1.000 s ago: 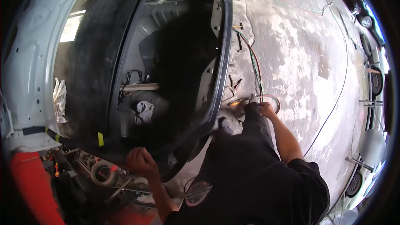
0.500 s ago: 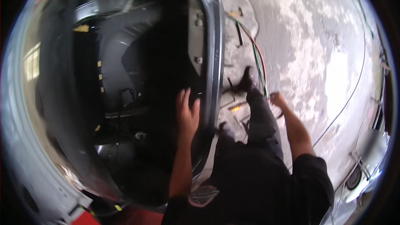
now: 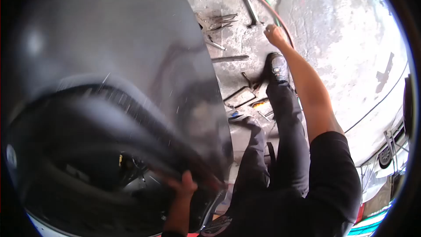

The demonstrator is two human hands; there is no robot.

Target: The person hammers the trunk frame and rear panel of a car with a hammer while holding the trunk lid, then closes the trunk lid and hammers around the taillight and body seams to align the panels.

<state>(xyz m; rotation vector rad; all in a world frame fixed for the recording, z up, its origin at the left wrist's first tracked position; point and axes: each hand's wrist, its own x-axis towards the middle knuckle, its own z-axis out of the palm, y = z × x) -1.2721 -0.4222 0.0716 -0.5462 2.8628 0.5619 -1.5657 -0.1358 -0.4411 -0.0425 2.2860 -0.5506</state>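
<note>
My left hand [image 3: 186,187] is at the lower part of a large dark grey car panel [image 3: 144,26], beside a dark opening [image 3: 101,166]. Its thumb points up and its blurred fingers stretch apart to the left, overlapping the panel's dark inner area. Out at arm's length over the concrete floor, my right hand [image 3: 276,36] has its fingers curled in. What they may enclose is hidden. Green and red hoses [image 3: 263,1] run close by that hand, and a hammer [image 3: 250,6] lies just beyond it.
Metal bars [image 3: 230,59] and other tools lie on the floor [image 3: 329,39] between the panel and my shoe [image 3: 278,66]. An orange-lit item [image 3: 258,104] sits near my feet. A thin dark cable [image 3: 372,107] crosses at the right, near a wheel [image 3: 385,157].
The grey panel now covers much of the open car compartment seen before. My left hand has moved lower in view, and my right hand has gone up and slightly left, still curled.
</note>
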